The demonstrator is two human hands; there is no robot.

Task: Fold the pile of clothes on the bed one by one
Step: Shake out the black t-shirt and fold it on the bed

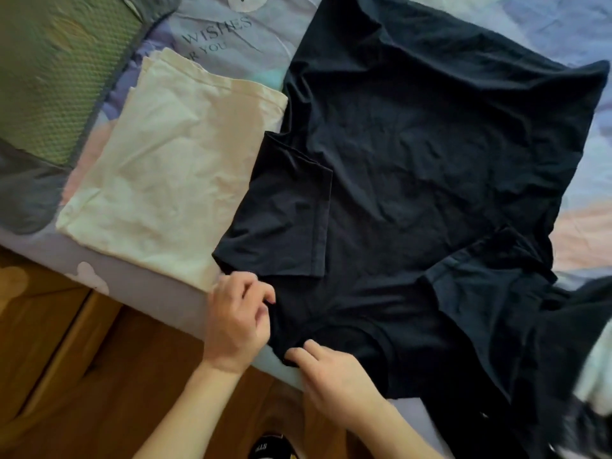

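Note:
A black T-shirt (414,180) lies spread on the bed, collar toward the near edge, its left sleeve folded in over the body. My left hand (236,318) pinches the shirt's shoulder beside the collar with curled fingers. My right hand (331,376) holds the collar's near rim, fingers curled onto the cloth. A folded cream garment (172,173) lies flat to the left of the shirt. More dark and pale clothes (583,376) are heaped at the right edge, blurred.
The bed has a lilac printed sheet (231,38). A green mesh pillow (56,67) sits at the far left. The near bed edge (172,293) drops to a wooden floor (99,376). A dark shoe (268,447) shows at the bottom.

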